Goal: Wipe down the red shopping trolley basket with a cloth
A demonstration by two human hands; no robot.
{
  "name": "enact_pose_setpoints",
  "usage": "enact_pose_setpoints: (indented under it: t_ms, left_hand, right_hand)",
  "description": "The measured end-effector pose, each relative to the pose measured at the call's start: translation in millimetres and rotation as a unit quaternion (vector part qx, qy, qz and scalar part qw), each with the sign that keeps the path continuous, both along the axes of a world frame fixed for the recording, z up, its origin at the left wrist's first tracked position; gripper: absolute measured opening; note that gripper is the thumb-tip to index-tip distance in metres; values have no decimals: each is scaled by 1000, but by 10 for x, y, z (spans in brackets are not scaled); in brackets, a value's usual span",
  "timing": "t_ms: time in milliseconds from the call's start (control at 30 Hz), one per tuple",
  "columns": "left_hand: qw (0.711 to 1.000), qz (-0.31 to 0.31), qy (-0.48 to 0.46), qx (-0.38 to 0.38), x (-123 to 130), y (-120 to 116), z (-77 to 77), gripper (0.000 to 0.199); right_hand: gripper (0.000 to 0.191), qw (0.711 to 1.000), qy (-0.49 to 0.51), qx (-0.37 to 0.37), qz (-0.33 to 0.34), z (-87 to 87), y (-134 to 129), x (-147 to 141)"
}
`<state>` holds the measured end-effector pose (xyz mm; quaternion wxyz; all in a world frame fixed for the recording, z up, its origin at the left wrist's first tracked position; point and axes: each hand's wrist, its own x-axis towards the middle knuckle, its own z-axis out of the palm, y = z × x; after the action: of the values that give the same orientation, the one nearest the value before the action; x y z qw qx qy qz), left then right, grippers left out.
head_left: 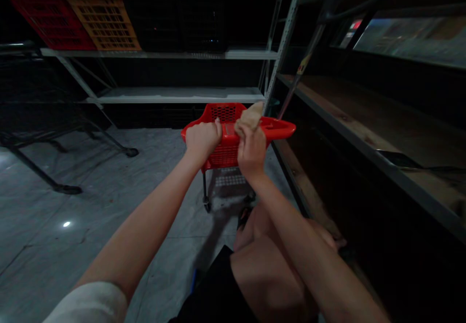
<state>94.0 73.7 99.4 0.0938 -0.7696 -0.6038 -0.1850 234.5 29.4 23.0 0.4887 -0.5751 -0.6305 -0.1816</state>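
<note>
A small red shopping cart (pixel 223 158) stands right in front of me, its plastic basket on dark legs with casters. My left hand (pixel 202 138) is closed around the left part of the cart's red handle, thumb up. In my right hand (pixel 252 153) a crumpled tan cloth (pixel 252 115) is pinched, held against the handle's right part. The fingers partly cover the cloth, and its upper end sticks up over the basket rim. Both arms reach forward above my bent leg.
Behind the cart is a metal shelf rack (pixel 163 54) holding a red crate (pixel 53 22), a yellow crate (pixel 105 22) and black crates. A dark wheeled cart (pixel 32 95) stands left. Wooden shelving (pixel 349 114) runs close along the right, with a dark flat object (pixel 398 159) on it.
</note>
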Motion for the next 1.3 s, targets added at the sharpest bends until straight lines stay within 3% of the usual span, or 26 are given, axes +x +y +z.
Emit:
enact_pose_setpoints:
  t_ms: [100,167,300,400,467,600,767,900,1067,1200,1300]
  left_hand:
    - [999,-12,28,-13,-38,-8,42,75]
    - [998,-31,55,-32,-89,-51,90,77]
    - [989,-77,106,-66,-253,-183,176,77]
    - [987,-72,128,-68,-437,-254,179,78]
    - [987,-57,134,-64,-597,-253,157,80]
    - [985,-45,156,-67,-946,-138,142,79]
    - [980,-106,157,-57,-1138,-60,230,62]
    - [984,-154,83,31,-893,-243,277,52]
    - [970,-239,26,27,-270,-486,235,44]
    - [975,-216,28,47,33,-459,127,45]
    - [973,-217,22,73,79,-402,4,46]
  right_hand:
    - [43,997,-62,5,40,-143,-18,-234]
    - [42,994,-92,2,55,-180,-41,-134]
    - [40,994,-107,8,24,-154,-168,527]
    - [46,997,-46,15,-57,-122,-280,1001]
    - [47,998,-8,13,-60,-122,-311,1136]
    - [43,997,60,53,8,-144,-237,976]
    - [30,994,85,66,29,-94,-174,511]
    - [28,996,26,82,24,-62,-305,228]
    - [29,991,-107,22,72,-9,-460,130]
    - [33,1000,18,4,-21,14,-359,455]
    - [37,990,138,2,-17,-96,-150,829]
